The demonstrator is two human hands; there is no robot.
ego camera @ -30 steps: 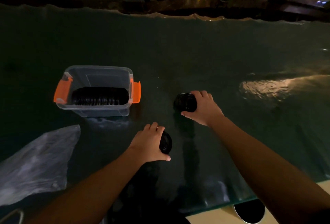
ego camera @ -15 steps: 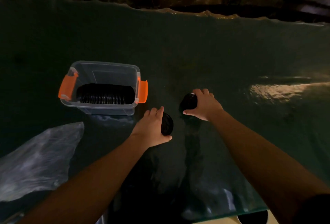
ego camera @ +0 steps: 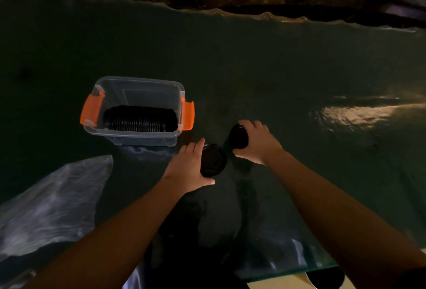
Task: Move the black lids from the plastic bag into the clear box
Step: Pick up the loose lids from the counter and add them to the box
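The black lids are sitting in three places: a long row is already lying on edge inside the clear box, a small batch is being carried in the left hand, and another batch is being gripped by the right hand. Compared with a second ago, the left hand's batch is travelling up and away from the person's body, and it is now turning its round face toward the camera, just short of the box's near right corner; the two batches are also closing on each other, near but apart. The left fingers are curling around the rim of their lids with the thumb stretched underneath, so that hand is grasping; the right hand is clenching its stack from above, thumb at the near side, low over the dark table, though whether the stack is touching the surface cannot be told. This probably means the left batch is about to join the row in the box, with the right batch following. The plastic bag is lying flat and slack at the near left, well apart from both hands, and appears emptied, so the task is likely nearing its end.
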